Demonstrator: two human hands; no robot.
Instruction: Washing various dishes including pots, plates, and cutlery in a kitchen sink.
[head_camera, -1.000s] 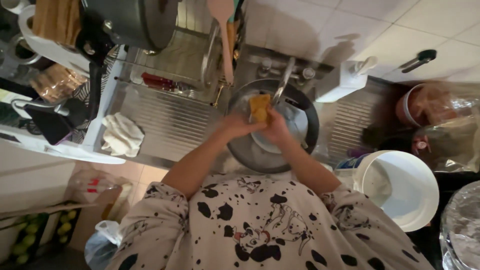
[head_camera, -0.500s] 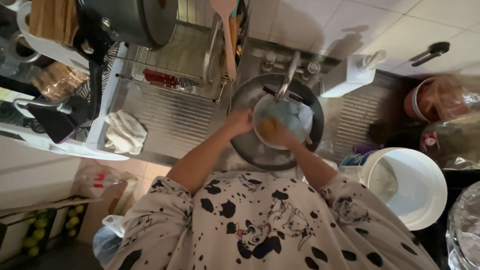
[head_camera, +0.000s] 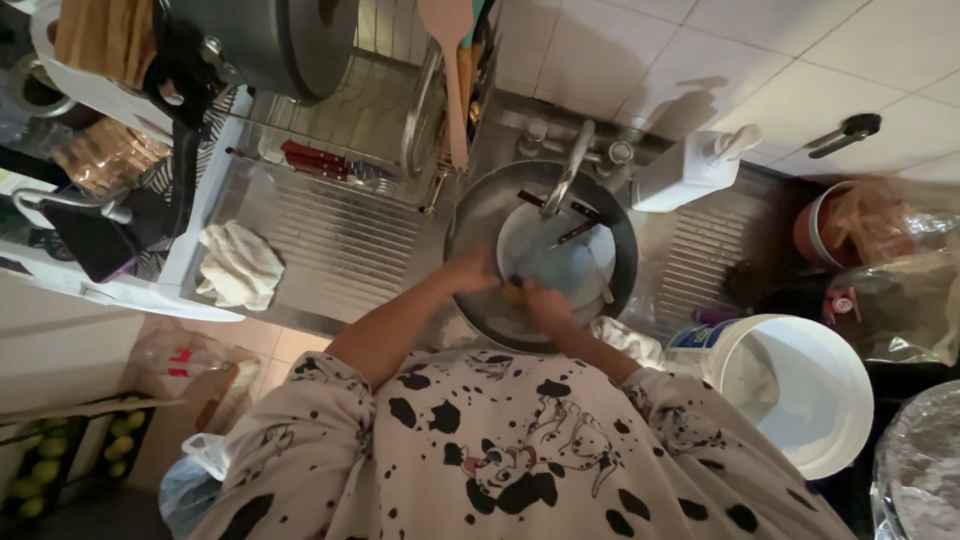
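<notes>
Head view, steel drainboard (head_camera: 330, 240), round sink (head_camera: 480, 215), white tiled wall (head_camera: 760, 60), both hands (head_camera: 545, 300) inside

Both arms reach forward, elbows bent, forearms bare. Left hand (head_camera: 472, 270) and right hand (head_camera: 545, 300) sit close together, fingers curled; exact grip too blurred to tell.

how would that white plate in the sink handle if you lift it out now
The plate looks glazed and sits under the tap, so it is probably wet and slippery. It seems stiff and breakable, likely to chip against the sink. Both hands, left and right, are at it.
</notes>
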